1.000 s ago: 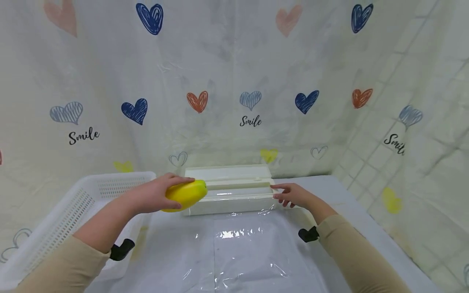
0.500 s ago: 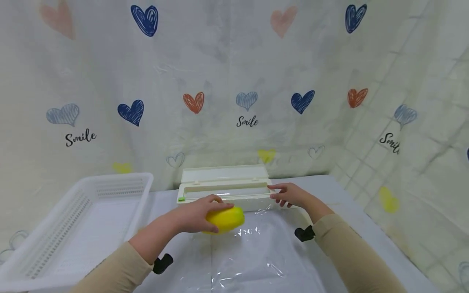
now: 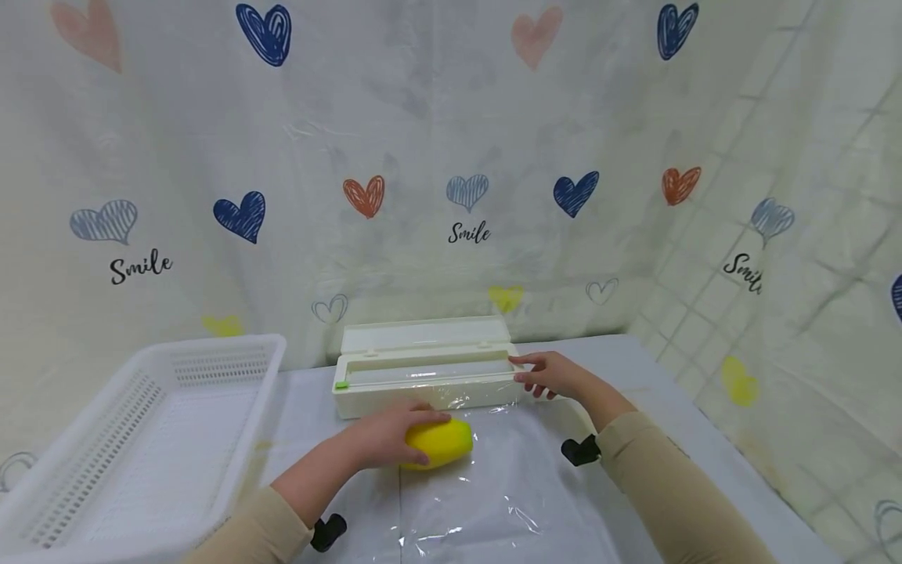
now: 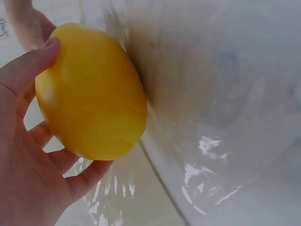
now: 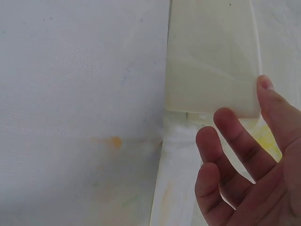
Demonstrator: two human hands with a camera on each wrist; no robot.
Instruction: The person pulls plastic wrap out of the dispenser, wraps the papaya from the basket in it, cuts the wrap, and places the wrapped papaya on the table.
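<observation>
My left hand (image 3: 377,435) grips a yellow oval fruit with a green tip (image 3: 445,444), low over the clear plastic film (image 3: 507,493) spread on the table. In the left wrist view, thumb and fingers curl round the smooth yellow fruit (image 4: 94,99); whether it touches the film is hard to tell. Behind it stands a white cling film dispenser (image 3: 430,394), lid raised, film running from it toward me. My right hand (image 3: 557,374) holds the dispenser's right end; the right wrist view has thumb and index finger at the edges of that dispenser (image 5: 214,61).
To the left stands a white perforated plastic basket (image 3: 243,439). A small green piece (image 3: 341,385) sits at the dispenser's left front corner. A curtain (image 3: 423,117) printed with hearts hangs behind the white table (image 3: 599,352).
My left hand has carried the yellow fruit right and toward me, from in front of the dispenser down to the film. My right hand stays at the dispenser's right end.
</observation>
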